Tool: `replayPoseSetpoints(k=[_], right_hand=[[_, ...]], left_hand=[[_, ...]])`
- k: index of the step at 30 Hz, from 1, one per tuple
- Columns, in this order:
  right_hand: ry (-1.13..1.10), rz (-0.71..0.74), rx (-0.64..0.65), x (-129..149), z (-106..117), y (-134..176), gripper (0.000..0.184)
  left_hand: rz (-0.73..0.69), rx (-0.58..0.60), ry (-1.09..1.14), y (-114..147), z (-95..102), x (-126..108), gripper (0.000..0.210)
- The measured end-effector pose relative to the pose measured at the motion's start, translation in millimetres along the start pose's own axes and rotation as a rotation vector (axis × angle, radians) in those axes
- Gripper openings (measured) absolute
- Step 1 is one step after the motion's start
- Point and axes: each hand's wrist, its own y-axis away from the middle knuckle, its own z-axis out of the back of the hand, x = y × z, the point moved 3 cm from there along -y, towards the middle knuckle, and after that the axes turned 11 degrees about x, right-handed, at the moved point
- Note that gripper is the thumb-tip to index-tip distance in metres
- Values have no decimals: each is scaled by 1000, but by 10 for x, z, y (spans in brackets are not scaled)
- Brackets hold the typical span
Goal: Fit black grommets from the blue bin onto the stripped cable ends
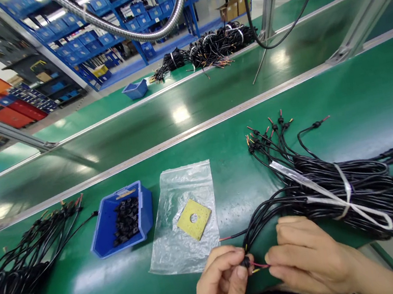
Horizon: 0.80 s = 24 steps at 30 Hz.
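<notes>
At the front edge of the green table, my left hand point(221, 282) pinches a small black grommet point(245, 261) on the end of a black cable. My right hand point(307, 258) is closed on the thin red and yellow wires point(260, 266) that come out of it. This cable runs up to a cable bundle point(329, 185) tied with white straps, lying to the right. Several of the bundle's other ends carry similar black pieces and bare coloured wires. One loose cable end with a red tip point(228, 238) lies just above my left hand.
Left of centre stands a blue bin point(145, 224) of small black parts. Beside it, a yellow square pad point(195, 219) with a hole rests on a clear plastic bag point(164, 251). Another cable bundle point(14, 290) lies far left. Metal posts and a conveyor stand behind.
</notes>
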Motion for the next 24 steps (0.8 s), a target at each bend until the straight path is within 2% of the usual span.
replayPoseSetpoints(k=[9, 16, 24], right_hand=[[-2, -37, -56, -22, -21, -1, 14], [10, -42, -82, -27, -18, 8, 15], [50, -50, -106, -25, -41, 35, 12]], left_hand=[[-7, 35, -35, 5, -4, -6, 12], [11, 59, -75, 11, 12, -23, 12], [59, 76, 6, 4, 4, -24, 14]])
